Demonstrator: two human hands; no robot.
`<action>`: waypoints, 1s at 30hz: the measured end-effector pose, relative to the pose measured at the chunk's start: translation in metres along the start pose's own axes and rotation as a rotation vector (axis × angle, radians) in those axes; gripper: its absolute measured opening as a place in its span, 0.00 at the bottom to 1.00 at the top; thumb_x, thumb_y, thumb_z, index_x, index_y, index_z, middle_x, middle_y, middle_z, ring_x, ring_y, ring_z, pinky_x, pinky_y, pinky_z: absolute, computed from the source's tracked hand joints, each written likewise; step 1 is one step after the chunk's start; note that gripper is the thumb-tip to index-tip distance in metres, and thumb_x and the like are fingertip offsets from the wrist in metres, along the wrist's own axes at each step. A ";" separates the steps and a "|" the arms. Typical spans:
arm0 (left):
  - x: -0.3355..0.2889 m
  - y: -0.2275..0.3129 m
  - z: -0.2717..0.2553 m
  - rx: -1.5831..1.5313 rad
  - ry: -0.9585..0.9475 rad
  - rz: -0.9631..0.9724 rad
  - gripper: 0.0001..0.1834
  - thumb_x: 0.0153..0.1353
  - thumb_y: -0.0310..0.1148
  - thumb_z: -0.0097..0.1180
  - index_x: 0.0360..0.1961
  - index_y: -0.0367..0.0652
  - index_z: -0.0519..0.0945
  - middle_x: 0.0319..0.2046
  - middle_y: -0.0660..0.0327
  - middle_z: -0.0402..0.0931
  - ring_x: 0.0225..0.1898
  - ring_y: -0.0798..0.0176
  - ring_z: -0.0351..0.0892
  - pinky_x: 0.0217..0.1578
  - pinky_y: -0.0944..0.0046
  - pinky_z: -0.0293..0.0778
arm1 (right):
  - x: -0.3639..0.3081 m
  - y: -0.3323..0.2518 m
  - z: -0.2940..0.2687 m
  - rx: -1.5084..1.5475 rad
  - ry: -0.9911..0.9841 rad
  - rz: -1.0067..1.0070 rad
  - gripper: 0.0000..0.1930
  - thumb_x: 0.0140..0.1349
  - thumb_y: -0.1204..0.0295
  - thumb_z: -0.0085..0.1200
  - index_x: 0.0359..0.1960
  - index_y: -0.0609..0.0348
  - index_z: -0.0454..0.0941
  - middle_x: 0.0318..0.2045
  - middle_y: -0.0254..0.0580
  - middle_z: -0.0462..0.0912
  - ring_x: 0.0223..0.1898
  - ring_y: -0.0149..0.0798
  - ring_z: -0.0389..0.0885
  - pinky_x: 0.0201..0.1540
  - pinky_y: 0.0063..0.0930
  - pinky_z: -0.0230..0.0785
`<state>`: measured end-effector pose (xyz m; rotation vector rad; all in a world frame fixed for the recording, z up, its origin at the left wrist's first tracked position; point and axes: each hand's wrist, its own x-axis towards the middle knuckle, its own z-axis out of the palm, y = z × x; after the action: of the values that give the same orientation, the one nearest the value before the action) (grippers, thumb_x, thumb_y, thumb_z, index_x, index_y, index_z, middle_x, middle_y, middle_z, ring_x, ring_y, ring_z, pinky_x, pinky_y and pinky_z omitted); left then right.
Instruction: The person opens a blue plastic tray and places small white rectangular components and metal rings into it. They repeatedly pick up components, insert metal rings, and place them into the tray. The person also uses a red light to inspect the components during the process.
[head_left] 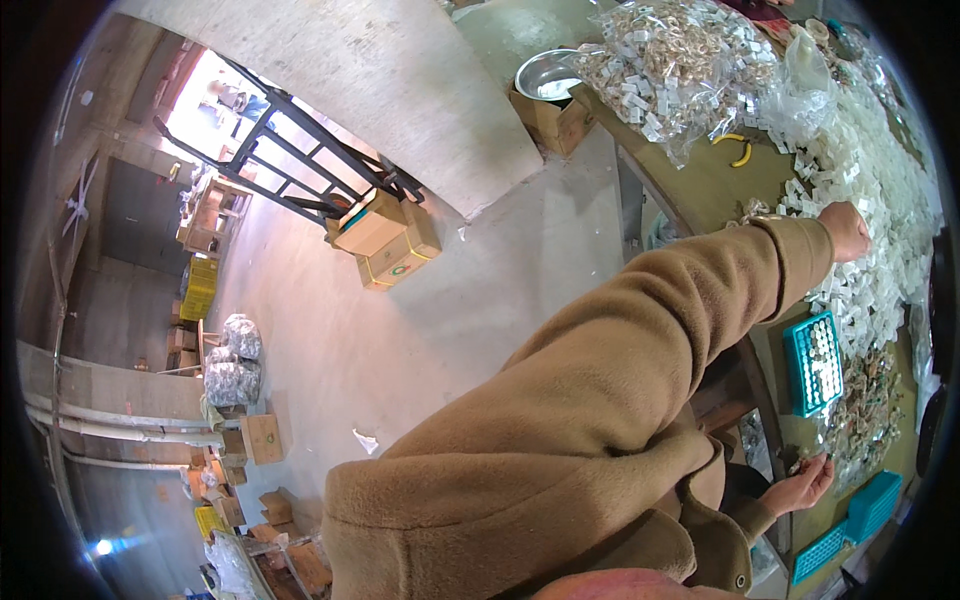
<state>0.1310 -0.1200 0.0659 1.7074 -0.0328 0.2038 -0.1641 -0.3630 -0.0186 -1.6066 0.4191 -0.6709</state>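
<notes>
My left hand (848,232), at the end of the outstretched brown sleeve, is closed at the edge of a wide heap of small white tag-like pieces (890,215); whatever is inside its fingers stays hidden. Lower down, my right hand (803,485) hovers by the table's near edge with fingers curled together. A tiny item may be at its fingertips, too small to name. Between the two hands sits a teal tray (815,363) filled with rows of small white round pieces. Beside that tray lies a pile of small brownish metallic-looking parts (862,415).
Two more teal trays (872,507) rest near my right hand. Bagged tagged pieces (680,70) and yellow curved handles (738,148) lie farther along the table. A metal bowl (550,75) stands on a carton. A black hand truck (300,150) with cardboard boxes (398,245) occupies the floor.
</notes>
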 end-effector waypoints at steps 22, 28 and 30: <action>-0.074 0.018 -0.081 -1.183 -0.593 -0.496 0.06 0.66 0.28 0.55 0.40 0.36 0.77 0.39 0.54 0.78 0.25 0.78 0.67 0.21 0.80 0.64 | -0.029 -0.065 0.046 0.358 0.059 0.081 0.09 0.64 0.74 0.55 0.45 0.61 0.75 0.30 0.30 0.74 0.32 0.24 0.70 0.36 0.20 0.63; -0.149 0.054 -0.092 -0.943 -0.640 -0.332 0.20 0.66 0.28 0.52 0.58 0.38 0.66 0.54 0.43 0.75 0.27 0.77 0.69 0.27 0.77 0.70 | -0.032 -0.138 0.108 0.589 -0.333 0.251 0.03 0.64 0.76 0.54 0.35 0.59 0.72 0.25 0.26 0.68 0.27 0.22 0.66 0.31 0.19 0.60; -0.160 0.058 -0.089 -0.709 -0.660 -0.200 0.22 0.66 0.27 0.51 0.59 0.37 0.64 0.56 0.44 0.74 0.28 0.78 0.70 0.29 0.76 0.70 | -0.035 -0.145 0.124 0.734 -0.400 0.332 0.03 0.64 0.77 0.54 0.36 0.59 0.72 0.25 0.26 0.69 0.26 0.23 0.66 0.30 0.18 0.60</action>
<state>-0.0449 -0.0561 0.1097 0.9958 -0.3763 -0.4805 -0.1277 -0.2239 0.1115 -0.9039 0.1079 -0.1916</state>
